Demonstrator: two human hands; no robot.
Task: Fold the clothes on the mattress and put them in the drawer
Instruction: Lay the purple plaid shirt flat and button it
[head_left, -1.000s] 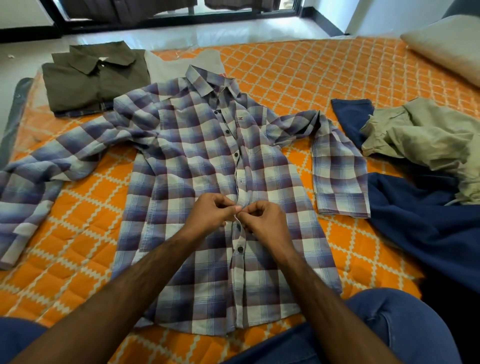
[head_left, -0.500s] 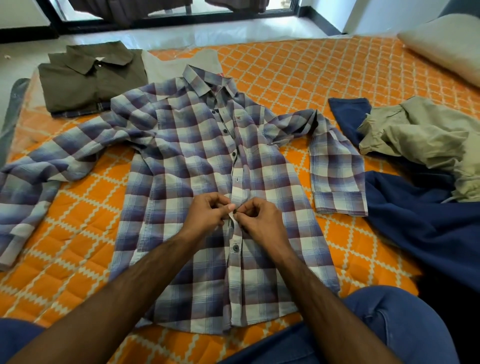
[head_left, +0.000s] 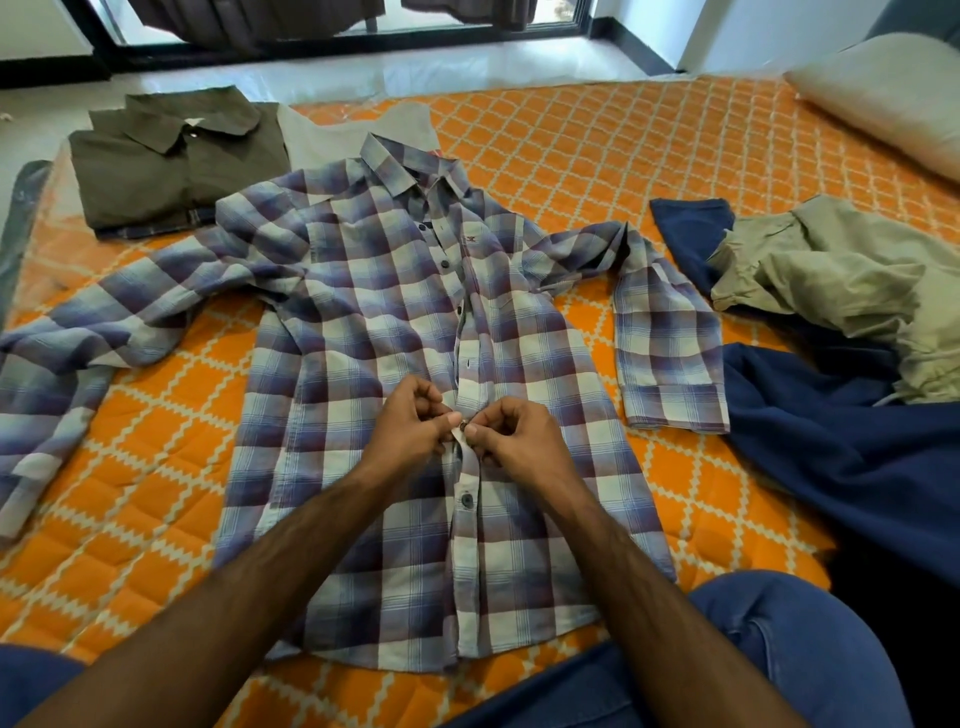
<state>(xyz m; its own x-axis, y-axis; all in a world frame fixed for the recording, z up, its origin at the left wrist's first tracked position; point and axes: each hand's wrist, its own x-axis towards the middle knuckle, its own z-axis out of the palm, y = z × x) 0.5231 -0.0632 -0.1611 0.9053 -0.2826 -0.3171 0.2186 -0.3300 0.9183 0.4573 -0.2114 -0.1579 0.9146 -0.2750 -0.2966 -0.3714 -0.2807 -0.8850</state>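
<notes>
Left hand (head_left: 410, 423) and right hand (head_left: 511, 434) each pinch the plaid shirt (head_left: 395, 322) placket, fingers curled, likely fastening a button. Shirt lies flat on the mattress (head_left: 597, 156), ready for folding.

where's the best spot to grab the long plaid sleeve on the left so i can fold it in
Take the plaid sleeve near its cuff, coming from the left edge of the mattress. It lies flat and stretched outward with a bend halfway, so lifting the free cuff end lets the whole length swing across the plaid shirt. Both the left hand and right hand pinch the button placket now.
</notes>
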